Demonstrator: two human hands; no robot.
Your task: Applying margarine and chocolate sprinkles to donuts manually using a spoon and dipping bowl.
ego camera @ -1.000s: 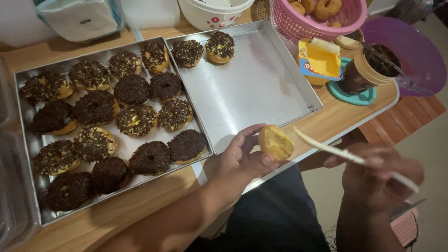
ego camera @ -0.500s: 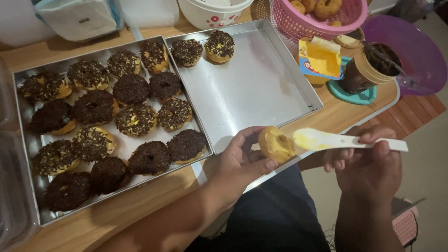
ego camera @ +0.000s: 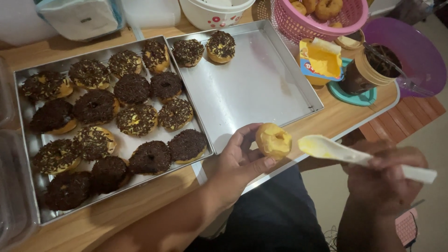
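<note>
The left hand holds a small plain golden doughnut between thumb and curled fingers, closed on its sides, the cut face with pale yellow spread turned up. The doughnut hangs just off the near edge of the wooden table, at about five o'clock from the almost empty square metal tray. At three o'clock from the doughnut, just beside it and apart, is the blade of a white plastic spatula smeared with yellow spread. The right hand grips the spatula's handle, fingers wrapped shut round it.

Two chocolate-sprinkled doughnuts sit in the far left corner of that tray, at eleven o'clock. To its nine o'clock, touching it, lies a second metal tray filled with rows of dark sprinkled doughnuts.

At one o'clock from the held doughnut stands an opened yellow packet of spread, beside a brown jar of chocolate sprinkles on a teal lid. A pink plastic basket of plain doughnuts is at twelve o'clock, and a purple bowl at two o'clock.
</note>
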